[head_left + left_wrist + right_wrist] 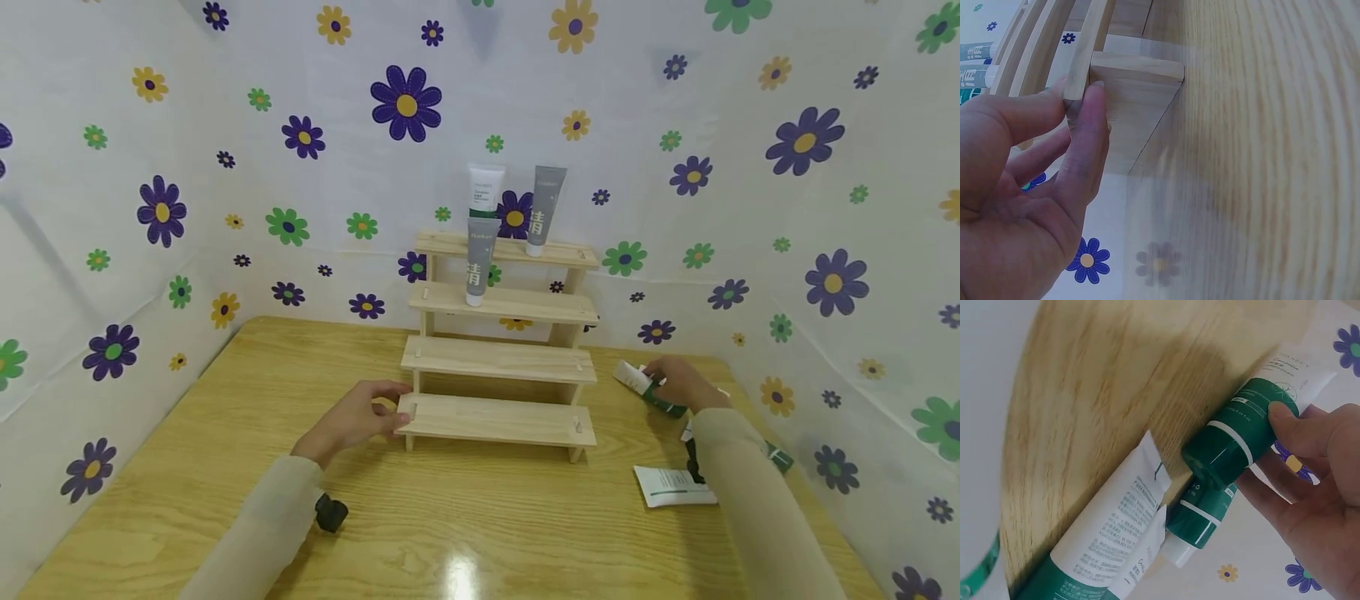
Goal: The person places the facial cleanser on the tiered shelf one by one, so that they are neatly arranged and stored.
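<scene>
A stepped wooden display rack (495, 418) stands on the table, and my left hand (367, 421) pinches the left end of its lowest board (1085, 62) between thumb and fingers. Off to the rack's right, my right hand (684, 385) grips a white-and-green squeeze tube (1241, 422), thumb across the green part. Just below it in the right wrist view lies another green tube (1200, 512) with a white cap. On the top tier are a grey tube (546, 208) and a white tube (486, 187). A second grey tube (480, 258) stands cap-down one tier lower, partly covering the white one.
More white-and-green tubes lie at the table's right, one (675, 487) partly behind my right sleeve and another (777, 457) beyond it. Flower-printed sheeting (337, 167) surrounds the wooden table (465, 517) at the back and both sides.
</scene>
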`<act>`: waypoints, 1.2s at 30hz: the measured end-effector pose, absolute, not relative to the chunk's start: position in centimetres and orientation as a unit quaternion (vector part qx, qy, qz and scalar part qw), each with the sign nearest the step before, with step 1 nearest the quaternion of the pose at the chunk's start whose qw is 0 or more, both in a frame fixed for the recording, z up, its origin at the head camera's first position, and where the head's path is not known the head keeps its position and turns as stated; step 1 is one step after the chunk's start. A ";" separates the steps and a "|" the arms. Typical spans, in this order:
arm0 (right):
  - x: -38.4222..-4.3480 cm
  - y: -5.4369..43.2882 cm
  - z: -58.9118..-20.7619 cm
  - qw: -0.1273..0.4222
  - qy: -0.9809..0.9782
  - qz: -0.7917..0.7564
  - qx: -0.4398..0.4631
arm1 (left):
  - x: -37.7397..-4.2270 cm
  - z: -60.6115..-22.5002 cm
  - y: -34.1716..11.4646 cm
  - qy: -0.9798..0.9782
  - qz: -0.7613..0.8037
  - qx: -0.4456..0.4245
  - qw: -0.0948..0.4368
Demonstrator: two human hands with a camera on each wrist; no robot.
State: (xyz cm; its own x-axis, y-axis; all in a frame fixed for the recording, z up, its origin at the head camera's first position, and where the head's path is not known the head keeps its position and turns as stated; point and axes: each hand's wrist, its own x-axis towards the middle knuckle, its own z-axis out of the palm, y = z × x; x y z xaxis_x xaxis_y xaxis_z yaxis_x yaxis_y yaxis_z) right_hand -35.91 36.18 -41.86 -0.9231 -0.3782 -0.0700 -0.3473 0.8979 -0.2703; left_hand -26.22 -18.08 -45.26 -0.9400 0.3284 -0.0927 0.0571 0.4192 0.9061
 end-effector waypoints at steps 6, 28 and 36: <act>-35.5 36.1 -40.8 0.046 0.961 -0.187 -0.200 | -26.3 -45.3 -17.9 0.833 0.526 0.112 0.131; -35.2 34.8 -34.7 0.002 0.917 -0.369 -0.151 | -26.2 -45.2 -17.8 0.834 0.525 0.105 0.133; -34.7 33.8 -33.0 -0.013 0.911 -0.387 -0.144 | -26.3 -45.1 -17.8 0.835 0.523 0.105 0.132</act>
State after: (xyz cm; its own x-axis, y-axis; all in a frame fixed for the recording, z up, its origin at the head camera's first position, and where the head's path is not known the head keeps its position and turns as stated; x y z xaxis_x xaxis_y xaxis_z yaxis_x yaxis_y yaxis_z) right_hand -34.66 33.84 -32.98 -0.9584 -0.2519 0.1343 -0.2715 0.6592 -0.7013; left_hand -26.26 -17.84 -45.15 -0.9432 0.3130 -0.1117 0.0362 0.4309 0.9017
